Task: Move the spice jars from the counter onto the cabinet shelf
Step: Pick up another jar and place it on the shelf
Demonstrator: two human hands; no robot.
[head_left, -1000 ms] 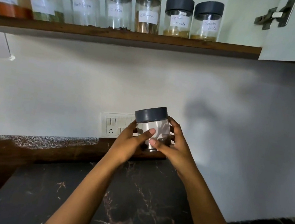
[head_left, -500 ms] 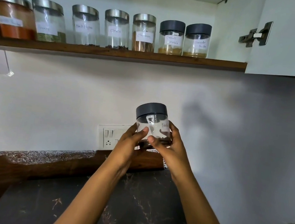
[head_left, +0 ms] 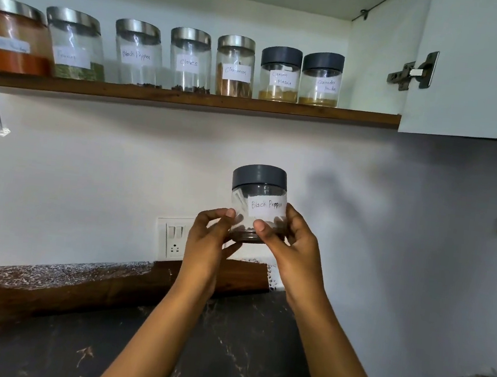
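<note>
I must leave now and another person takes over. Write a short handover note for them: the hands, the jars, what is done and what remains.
Hands: the left hand and right hand both grip the held jar, which has a dark lid and a Black Pepper label. It is upright in the air, below the shelf.
Done: seven jars in view stand in a row on the shelf, from the red one to the Coriander jar.
Left: raise the held jar and set it on the shelf, probably in the free space right of the Coriander jar.

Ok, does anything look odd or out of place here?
One oddity: the dark-lidded jar gripped by the left hand and right hand reads Black Pepper, yet a steel-lidded jar on the shelf carries that label too. No jar looks broken or spilled.
</note>
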